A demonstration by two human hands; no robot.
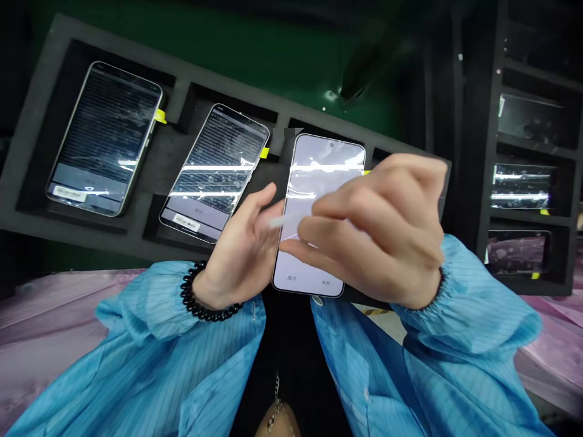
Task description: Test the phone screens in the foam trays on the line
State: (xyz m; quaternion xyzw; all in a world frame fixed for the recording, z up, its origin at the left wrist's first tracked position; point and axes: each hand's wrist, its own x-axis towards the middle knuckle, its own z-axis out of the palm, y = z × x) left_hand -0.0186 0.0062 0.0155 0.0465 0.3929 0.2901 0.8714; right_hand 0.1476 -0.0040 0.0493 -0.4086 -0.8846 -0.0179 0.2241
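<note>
- Between my hands, over the tray's near edge, is the lit phone, its screen pale and streaked with reflections.
- At its left side is my left hand, thumb raised clear; the fingers pass partly out of sight, so I cannot tell whether they grip it.
- Above the screen, my right hand pinches a blurred pale stick.
- Further left, the end phone and middle phone rest in the tray.
</note>
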